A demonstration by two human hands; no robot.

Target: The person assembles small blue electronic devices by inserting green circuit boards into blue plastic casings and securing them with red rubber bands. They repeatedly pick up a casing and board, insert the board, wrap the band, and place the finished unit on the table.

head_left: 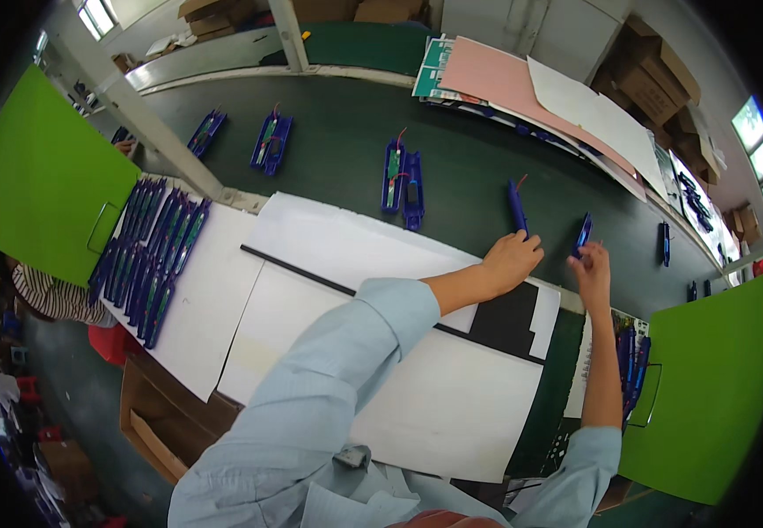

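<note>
My left hand reaches over the near edge of the dark green bench, its fingers closed at the near end of a slim dark blue plastic housing. A thin red wire sticks up from that housing's far end. Just to the right, my right hand pinches the lower end of another blue plastic housing, which stands tilted and shows a lighter blue strip. Left of both hands lies an opened housing with a green circuit board and red wire inside, beside its blue half-shell.
More opened housings lie at the far left of the green bench. Rows of filled housings cover the left white board. Stacked cardboard sheets lie at the back. Green panels stand either side; a metal post rises left.
</note>
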